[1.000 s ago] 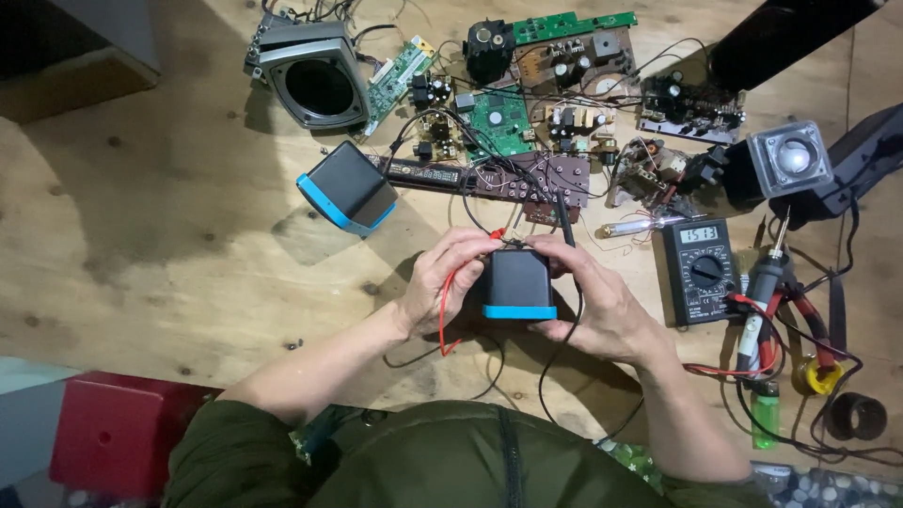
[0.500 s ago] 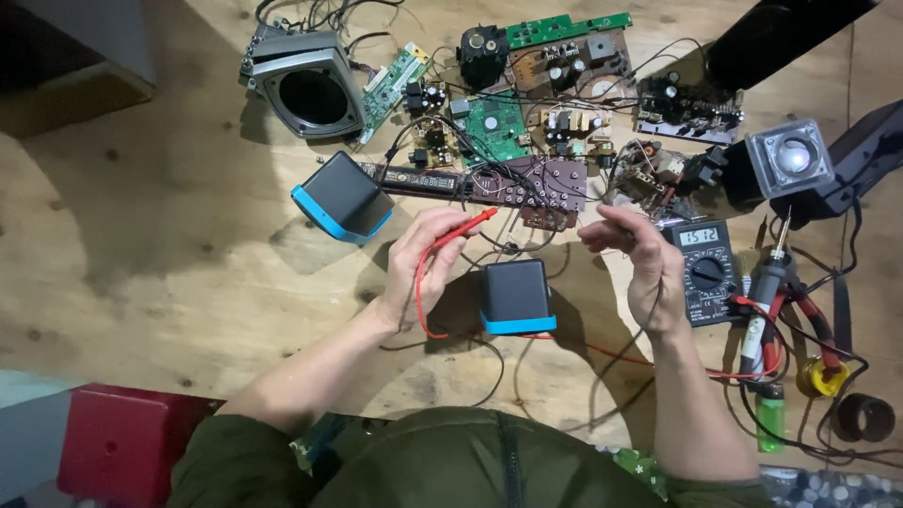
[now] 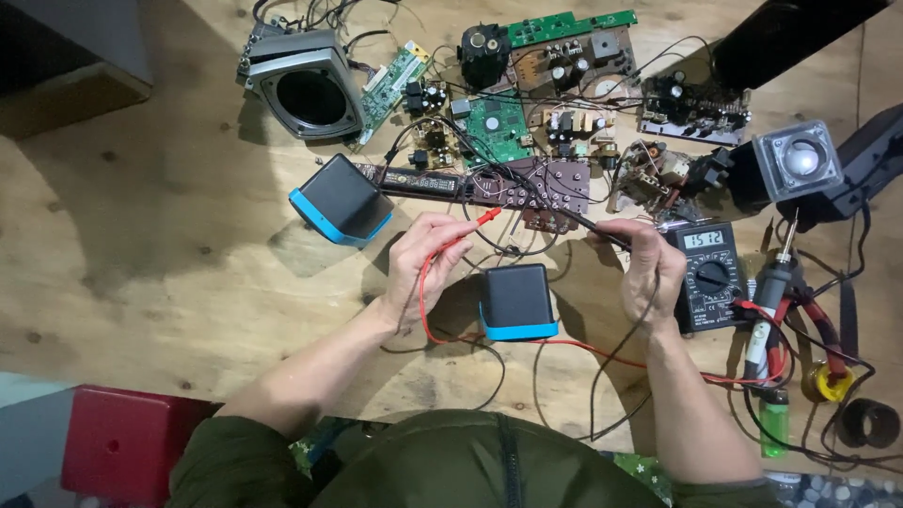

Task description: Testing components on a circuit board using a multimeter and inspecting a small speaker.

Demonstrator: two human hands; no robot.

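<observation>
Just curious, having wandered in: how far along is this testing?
Done: meter is on, small speaker lies between the hands. In hand: left hand holds the red probe, right hand the black probe. Left: neither tip visibly touches the speaker yet.

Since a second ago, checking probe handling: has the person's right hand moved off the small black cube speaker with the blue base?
Yes. The right hand left the speaker, going toward the black multimeter.

The left hand (image 3: 425,268) is pinching a thin red test probe (image 3: 475,218) while the right hand (image 3: 652,268) is gripping a black test probe (image 3: 594,226). Between them a small black cube speaker with a blue base (image 3: 516,301) is sitting on the wooden table (image 3: 141,235), near its front edge.
</observation>
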